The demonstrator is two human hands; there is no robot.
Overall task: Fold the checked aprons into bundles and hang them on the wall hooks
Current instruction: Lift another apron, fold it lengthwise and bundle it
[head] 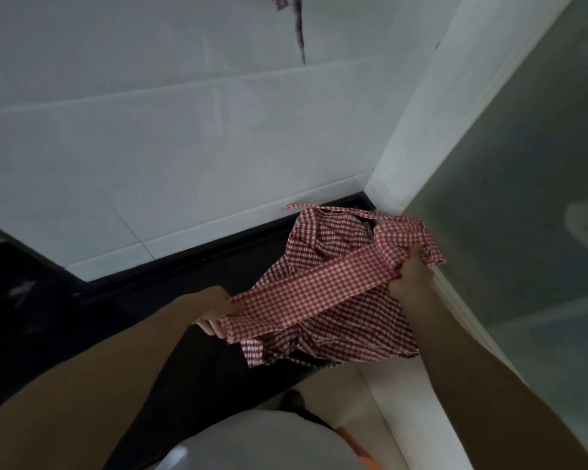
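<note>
A red-and-white checked apron (333,320) lies bunched on a black counter (170,340) in the corner. A flat folded band of it stretches diagonally between my hands. My left hand (214,312) grips the band's lower left end. My right hand (411,276) grips its upper right end near the white wall corner. A thin apron strap (333,209) trails along the back of the counter. Another checked apron's strap (299,28) hangs down the tiled wall from the frame's top edge; the hook is out of view.
White wall tiles (170,137) rise behind the counter. A white door frame (421,130) and a frosted glass panel (523,184) close off the right side. My white-clad torso (269,442) fills the bottom middle.
</note>
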